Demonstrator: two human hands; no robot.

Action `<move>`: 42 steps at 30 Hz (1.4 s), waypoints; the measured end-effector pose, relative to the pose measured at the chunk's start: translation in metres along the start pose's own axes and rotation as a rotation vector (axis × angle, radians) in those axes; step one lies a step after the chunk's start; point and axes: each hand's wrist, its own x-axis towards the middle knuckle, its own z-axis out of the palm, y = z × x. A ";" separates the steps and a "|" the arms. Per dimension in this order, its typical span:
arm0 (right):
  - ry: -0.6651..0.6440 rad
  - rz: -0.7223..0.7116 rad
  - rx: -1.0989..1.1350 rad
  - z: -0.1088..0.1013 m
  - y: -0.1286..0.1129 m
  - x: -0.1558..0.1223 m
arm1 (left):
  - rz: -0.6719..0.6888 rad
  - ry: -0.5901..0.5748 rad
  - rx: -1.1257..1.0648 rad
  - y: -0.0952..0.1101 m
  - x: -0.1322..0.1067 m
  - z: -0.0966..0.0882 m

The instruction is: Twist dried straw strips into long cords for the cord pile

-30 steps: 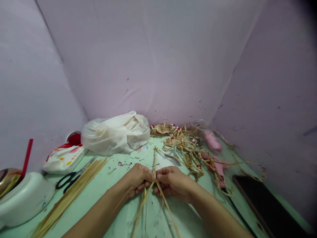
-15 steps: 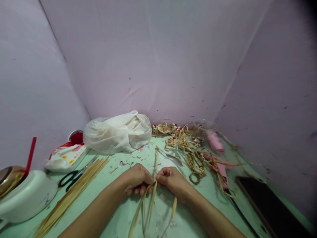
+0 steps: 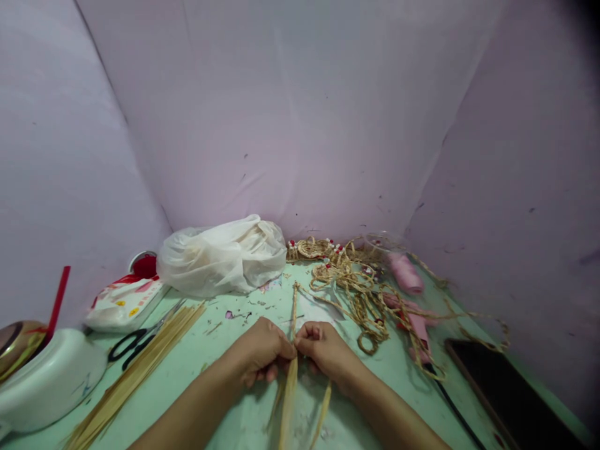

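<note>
A thin straw-coloured braid runs away from me along the green table, its far end near the middle. Loose flat fibre strands hang from its near end toward me. My left hand is closed, thumb and fingers pinching strands at the near end of the braid. Right beside it, my right hand pinches there too, with one strand trailing out below its palm. The fingertips almost meet and hide the crossing of the strands.
Left are a bundle of dry fibre strips, black-handled scissors, a white pot and a tissue pack. A plastic bag lies behind. Right are coiled braids, pink thread, a pink glue gun and a dark phone-like slab.
My left hand has shifted slightly right, closer to my right hand. The spread strands below have gathered toward the middle. The view has tilted a little.
</note>
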 end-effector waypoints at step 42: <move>0.086 0.014 -0.509 -0.001 -0.020 -0.025 | -0.113 0.064 -0.345 -0.004 0.005 0.010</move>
